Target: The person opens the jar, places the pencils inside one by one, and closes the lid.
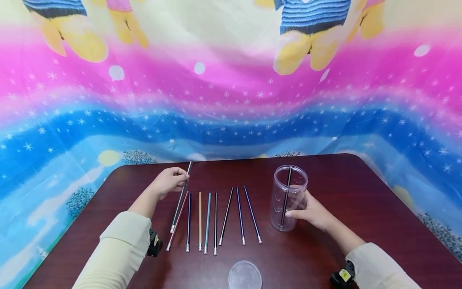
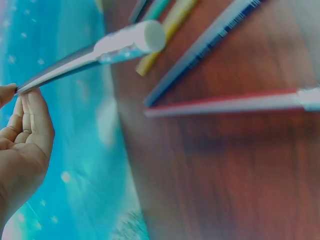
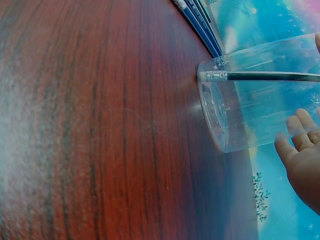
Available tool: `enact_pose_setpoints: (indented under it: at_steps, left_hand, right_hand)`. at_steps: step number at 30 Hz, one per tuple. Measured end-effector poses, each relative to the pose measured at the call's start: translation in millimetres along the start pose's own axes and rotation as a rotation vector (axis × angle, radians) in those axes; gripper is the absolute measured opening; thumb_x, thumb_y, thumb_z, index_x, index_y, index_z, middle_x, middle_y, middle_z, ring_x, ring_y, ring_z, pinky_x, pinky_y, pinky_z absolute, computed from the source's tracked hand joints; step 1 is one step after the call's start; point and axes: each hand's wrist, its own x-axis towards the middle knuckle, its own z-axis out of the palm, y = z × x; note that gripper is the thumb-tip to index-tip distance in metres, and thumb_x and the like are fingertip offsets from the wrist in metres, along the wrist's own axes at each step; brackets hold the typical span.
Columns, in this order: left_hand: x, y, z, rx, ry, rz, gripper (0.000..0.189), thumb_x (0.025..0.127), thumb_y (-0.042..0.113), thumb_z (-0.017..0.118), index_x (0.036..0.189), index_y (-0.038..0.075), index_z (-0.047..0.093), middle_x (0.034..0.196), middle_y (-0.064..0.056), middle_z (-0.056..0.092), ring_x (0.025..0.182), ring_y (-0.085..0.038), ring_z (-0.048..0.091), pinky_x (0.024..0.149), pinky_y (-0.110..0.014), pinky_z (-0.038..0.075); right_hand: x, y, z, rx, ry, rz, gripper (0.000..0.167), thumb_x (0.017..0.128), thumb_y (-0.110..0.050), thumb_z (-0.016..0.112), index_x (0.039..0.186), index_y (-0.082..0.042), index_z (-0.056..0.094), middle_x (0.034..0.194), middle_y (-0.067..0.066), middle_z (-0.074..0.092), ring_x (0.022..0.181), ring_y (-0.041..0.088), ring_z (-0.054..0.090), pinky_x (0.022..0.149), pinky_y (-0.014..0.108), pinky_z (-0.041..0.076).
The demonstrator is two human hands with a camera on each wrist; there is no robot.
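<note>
My left hand (image 1: pixel 167 183) pinches a dark pencil (image 1: pixel 179 209) near its far end, between thumb and fingertips. The pencil slants over the left end of the row, and its white eraser end points toward the camera in the left wrist view. Close beside it lies a red pencil (image 1: pixel 177 222). On the right, my right hand (image 1: pixel 313 211) grips a clear plastic jar (image 1: pixel 277 202) from its right side, thumb across the front. The jar is upright and uncovered. Inside it leans one black pencil (image 3: pixel 270 76), eraser end at the bottom.
Between the hands several more pencils lie in a spread row, among them a dark blue pencil (image 1: pixel 189 222), a yellow pencil (image 1: pixel 200 220) and a teal pencil (image 1: pixel 207 224). A round clear lid (image 1: pixel 245 276) lies at the table's near side. A printed cloth (image 1: pixel 231 100) hangs behind the table.
</note>
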Motion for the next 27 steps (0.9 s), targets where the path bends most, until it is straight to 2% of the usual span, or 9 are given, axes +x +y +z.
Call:
enact_pose_setpoints:
  at_steps: [4, 11, 15, 21, 27]
  left_hand:
    - [2.1, 15.9, 13.4, -0.082, -0.021, 0.04, 0.019, 0.088, 0.011, 0.047, 0.096, -0.006, 0.049, 0.088, -0.012, 0.053, 0.076, -0.018, 0.052, 0.072, -0.036, 0.047]
    - [6.6, 48.9, 38.4, -0.207, -0.053, 0.085, 0.011, 0.086, 0.007, 0.051, 0.093, 0.0, 0.047, 0.09, -0.016, 0.052, 0.073, -0.02, 0.055, 0.068, -0.034, 0.049]
    - [9.9, 69.1, 50.8, -0.239, -0.079, 0.118, 0.016, 0.086, 0.006, 0.051, 0.099, -0.003, 0.047, 0.087, -0.013, 0.052, 0.071, -0.019, 0.055, 0.067, -0.036, 0.049]
    - [15.0, 97.4, 67.2, -0.269, -0.125, 0.184, 0.015, 0.086, 0.007, 0.051, 0.099, 0.0, 0.047, 0.087, -0.012, 0.05, 0.07, -0.018, 0.054, 0.067, -0.036, 0.049]
    - [19.7, 119.7, 80.8, -0.316, -0.123, 0.225, 0.014, 0.086, 0.007, 0.052, 0.098, 0.001, 0.049, 0.088, -0.009, 0.052, 0.075, -0.02, 0.054, 0.068, -0.036, 0.049]
  right_hand:
    - [-1.8, 3.4, 1.9, 0.026, -0.006, 0.002, 0.072, 0.074, 0.0, 0.064, 0.129, -0.001, 0.018, 0.127, 0.028, 0.033, 0.109, 0.034, 0.042, 0.079, 0.025, 0.043]
    - [-2.0, 3.9, 3.5, 0.041, -0.006, 0.004, 0.071, 0.074, 0.0, 0.064, 0.129, 0.0, 0.019, 0.126, 0.028, 0.033, 0.108, 0.034, 0.043, 0.08, 0.026, 0.043]
    - [-1.6, 2.3, 3.8, 0.034, -0.001, 0.01, 0.073, 0.074, -0.002, 0.064, 0.13, 0.0, 0.018, 0.127, 0.029, 0.032, 0.109, 0.035, 0.041, 0.08, 0.026, 0.043]
    - [-0.3, 1.3, 2.5, 0.011, 0.0, 0.005, 0.073, 0.074, -0.003, 0.064, 0.13, -0.002, 0.018, 0.128, 0.027, 0.033, 0.11, 0.022, 0.044, 0.08, 0.025, 0.042]
    - [1.4, 2.7, 2.2, 0.042, 0.003, -0.009, 0.072, 0.074, -0.001, 0.064, 0.13, 0.0, 0.018, 0.127, 0.027, 0.032, 0.109, 0.02, 0.044, 0.081, 0.025, 0.042]
